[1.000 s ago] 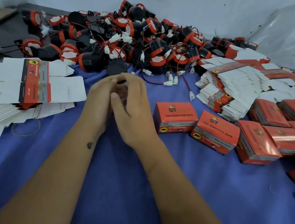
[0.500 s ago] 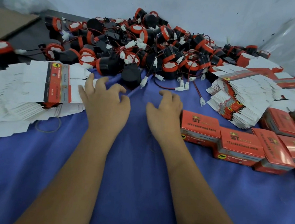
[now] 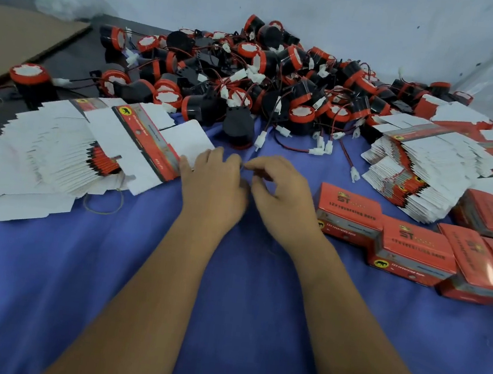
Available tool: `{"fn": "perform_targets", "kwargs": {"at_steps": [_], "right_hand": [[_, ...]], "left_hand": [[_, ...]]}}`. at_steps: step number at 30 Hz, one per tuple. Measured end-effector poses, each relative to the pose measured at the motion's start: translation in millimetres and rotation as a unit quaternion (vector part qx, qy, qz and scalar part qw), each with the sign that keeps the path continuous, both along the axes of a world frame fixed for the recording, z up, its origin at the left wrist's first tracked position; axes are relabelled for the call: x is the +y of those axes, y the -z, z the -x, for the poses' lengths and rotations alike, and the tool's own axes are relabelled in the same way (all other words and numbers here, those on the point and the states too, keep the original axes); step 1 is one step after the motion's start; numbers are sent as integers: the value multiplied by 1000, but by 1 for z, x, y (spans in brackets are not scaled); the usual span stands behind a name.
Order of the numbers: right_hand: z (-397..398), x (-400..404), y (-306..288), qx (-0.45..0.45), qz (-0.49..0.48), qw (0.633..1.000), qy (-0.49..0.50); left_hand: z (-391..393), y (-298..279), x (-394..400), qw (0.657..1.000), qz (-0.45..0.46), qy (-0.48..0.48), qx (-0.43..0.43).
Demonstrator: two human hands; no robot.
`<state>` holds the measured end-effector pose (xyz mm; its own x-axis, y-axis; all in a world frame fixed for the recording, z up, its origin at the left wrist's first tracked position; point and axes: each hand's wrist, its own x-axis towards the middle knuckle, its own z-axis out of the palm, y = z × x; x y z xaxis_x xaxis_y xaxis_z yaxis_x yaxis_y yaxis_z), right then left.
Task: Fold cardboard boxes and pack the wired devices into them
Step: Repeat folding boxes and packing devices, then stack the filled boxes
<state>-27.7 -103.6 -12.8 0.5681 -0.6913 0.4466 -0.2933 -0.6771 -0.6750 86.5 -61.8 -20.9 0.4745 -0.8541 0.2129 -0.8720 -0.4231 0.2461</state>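
— What do we have on the bench [image 3: 222, 323], under the blue cloth?

— Folded boxes first. We count five closed red cardboard boxes in full view at the right, the nearest one [image 3: 349, 213] just beside our right hand [image 3: 283, 204], with the rest [image 3: 414, 252] packed edge to edge behind it; more run off the right edge, so the full number is beyond us. All are shut, and we cannot see what is inside.

— And the unfolded ones?

— Two fanned stacks of flat box blanks, too many to count. The left stack [image 3: 48, 150] lies white side up, and its top blank [image 3: 151, 144] shows a red printed panel. The right stack [image 3: 421, 171] leans against the closed boxes.

— The wired devices?

— One big heap of black and red horns [image 3: 252, 78] at the back, wires and white connectors tangled through it; far too many to count. One horn [image 3: 31, 79] sits apart at the far left. None is in a box that we can see.

— Our hands?

— Left hand [image 3: 214, 189] is palm down, its curled fingers [image 3: 208, 157] touching the edge of the top blank. The right hand's fingers [image 3: 260, 165] are curled with thumb and forefinger nearly meeting, and we cannot tell whether they pinch anything. A rubber band [image 3: 103, 203] lies loose beside the left stack
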Motion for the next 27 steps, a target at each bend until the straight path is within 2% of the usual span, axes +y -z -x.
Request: {"fn": "perform_targets", "kwargs": {"at_steps": [2,4,6,7,9,11,12,14,16,20,24,27], "right_hand": [[-1,5,-8,-39,34,999,-7],[-2,9,-23,-93,-4,996,7],[2,9,-40,-97,-49,994,17],[6,8,-47,-62,-58,996,35],[21,-2,-56,89,-59,987,117],[40,-10,-61,281,-98,936,187],[49,-12,-62,350,-127,908,192],[64,-12,-62,407,-164,884,161],[74,-14,-65,396,-166,897,107],[89,-11,-80,397,-141,906,52],[102,-9,-78,427,-121,894,58],[109,-8,-72,351,-84,928,95]], "left_hand": [[1,0,-2,1000,-1,21,-17],[2,2,-3,999,14,33,-17],[3,3,-5,998,34,56,4],[4,2,-6,996,47,71,27],[8,1,-7,990,74,104,67],[14,-3,-8,981,84,154,83],[18,-4,-8,976,90,177,90],[28,-7,-8,968,104,207,98],[40,-10,-9,959,117,229,117],[66,-22,-14,935,106,208,268],[81,-26,-15,922,119,170,327],[91,-22,-8,883,207,99,409]]}}
